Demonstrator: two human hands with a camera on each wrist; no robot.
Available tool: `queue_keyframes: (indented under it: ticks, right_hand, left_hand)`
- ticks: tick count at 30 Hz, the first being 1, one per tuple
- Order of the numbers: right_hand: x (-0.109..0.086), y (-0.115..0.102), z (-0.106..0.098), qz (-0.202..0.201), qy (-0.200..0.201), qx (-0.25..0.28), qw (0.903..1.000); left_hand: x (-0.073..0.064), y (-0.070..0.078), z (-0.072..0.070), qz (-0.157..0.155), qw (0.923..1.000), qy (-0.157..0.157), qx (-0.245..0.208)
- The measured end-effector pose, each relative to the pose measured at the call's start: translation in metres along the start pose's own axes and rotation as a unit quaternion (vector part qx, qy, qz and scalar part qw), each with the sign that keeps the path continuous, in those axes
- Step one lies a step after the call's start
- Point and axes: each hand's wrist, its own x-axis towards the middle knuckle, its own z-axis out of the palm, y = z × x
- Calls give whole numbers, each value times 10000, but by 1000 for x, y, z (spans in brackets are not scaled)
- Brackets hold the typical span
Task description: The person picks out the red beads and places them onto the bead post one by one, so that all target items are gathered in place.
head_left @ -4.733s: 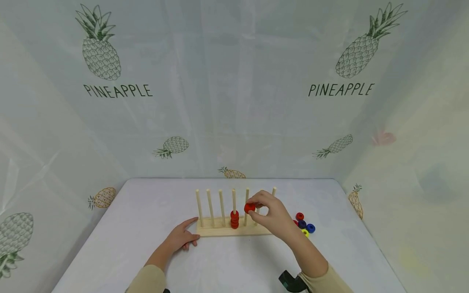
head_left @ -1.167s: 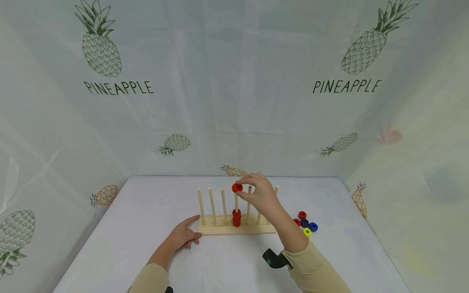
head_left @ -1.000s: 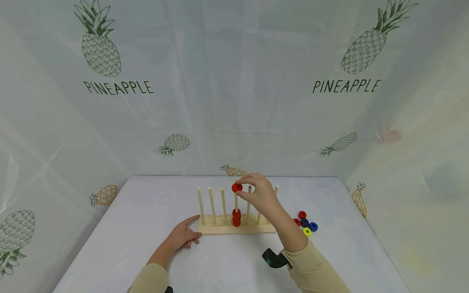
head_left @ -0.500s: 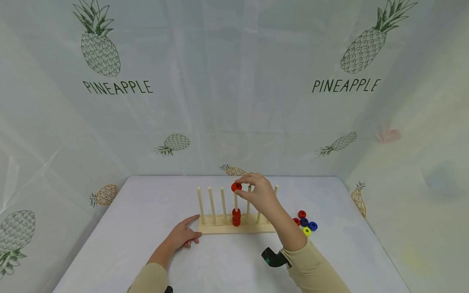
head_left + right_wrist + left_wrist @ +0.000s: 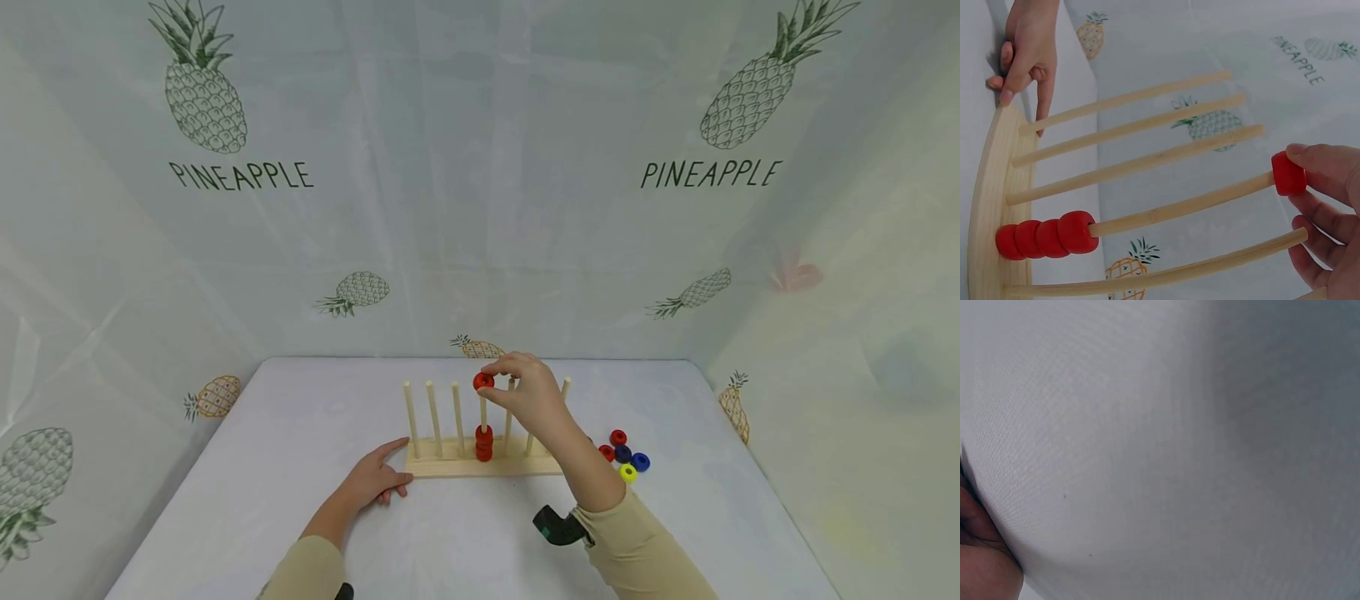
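Observation:
My right hand (image 5: pixel 534 398) pinches a red bead (image 5: pixel 1289 174) between thumb and fingers at the tip of the fourth peg from the left (image 5: pixel 1185 203). The bead meets the peg's end; whether the peg has entered its hole I cannot tell. Lower on that peg sits a stack of several red beads (image 5: pixel 483 443), resting at the base. The pale wooden peg stand (image 5: pixel 450 468) carries a row of upright pegs, those at the right partly behind my right hand. At the stand's left end, my left hand (image 5: pixel 367 481) grips the base between thumb and index finger, other fingers curled.
To the right of the stand, loose beads lie on the white table (image 5: pixel 262 467): red (image 5: pixel 618 437), dark blue (image 5: pixel 622 454), blue (image 5: pixel 641 462) and yellow (image 5: pixel 628 473). My right forearm passes in front of some. A pineapple-print curtain (image 5: pixel 480 183) hangs behind the table.
Since the oldest frame, my right hand has carried the red bead up and left, to the top of the fourth peg. Over the last second both hands hold nearly still.

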Motion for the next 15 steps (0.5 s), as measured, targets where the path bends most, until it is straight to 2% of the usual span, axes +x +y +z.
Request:
queue_keyframes:
  ticks: [15]
  right_hand:
    - [2, -3, 3, 254, -114, -288, 9992]
  left_hand:
    - [-1, 0, 0, 51, 10000, 28, -16]
